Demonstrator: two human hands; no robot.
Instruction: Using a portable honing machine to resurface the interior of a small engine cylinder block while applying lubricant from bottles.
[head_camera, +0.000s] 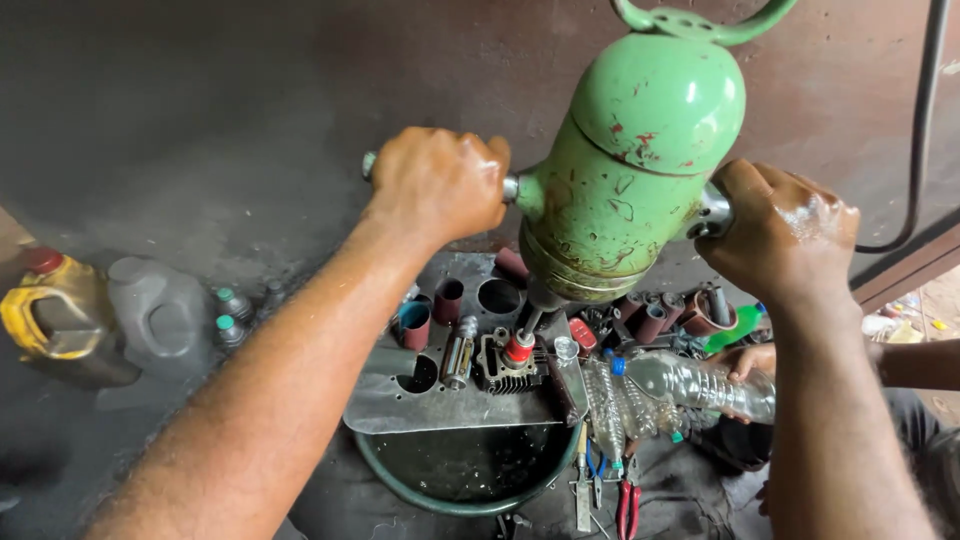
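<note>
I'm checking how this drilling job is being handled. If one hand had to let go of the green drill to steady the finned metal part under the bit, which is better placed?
Probably the left hand: the finned part lies on its side, whereas the right hand would reach across the drill.

Head cam, looks steeply down, close over green drill (640, 160), workbench below.

Dark, oil-stained floor (200, 120) under soft daylight.
</note>
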